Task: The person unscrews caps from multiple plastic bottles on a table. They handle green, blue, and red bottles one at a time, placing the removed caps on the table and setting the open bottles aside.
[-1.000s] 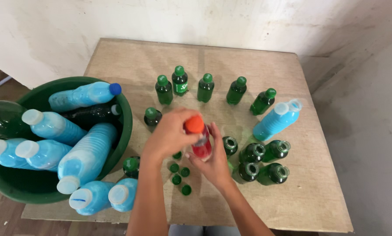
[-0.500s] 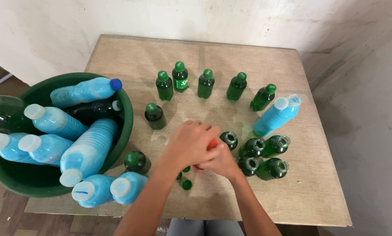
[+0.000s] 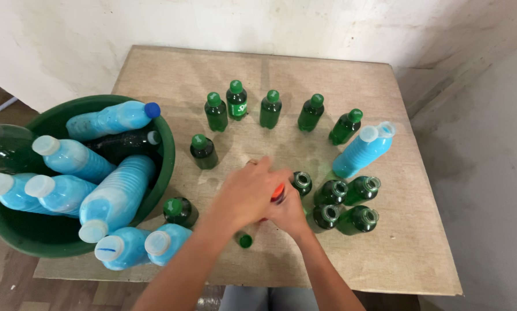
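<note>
Both hands' fingers clamp the red bottle — left hand over its cap, right hand beneath — a slip could topple the uncapped green bottles nearby

One small green bottle in the far row carried a green label with white lettering. No other labels, signs or screens showed.

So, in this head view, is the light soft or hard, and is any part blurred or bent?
Head view: soft, even light; only faint shadows beside the green bottles, no strong glare. The left hand and right hand are slightly motion-blurred over the orange cap. Wide-angle bending shows in the table edges and the basin.
</note>
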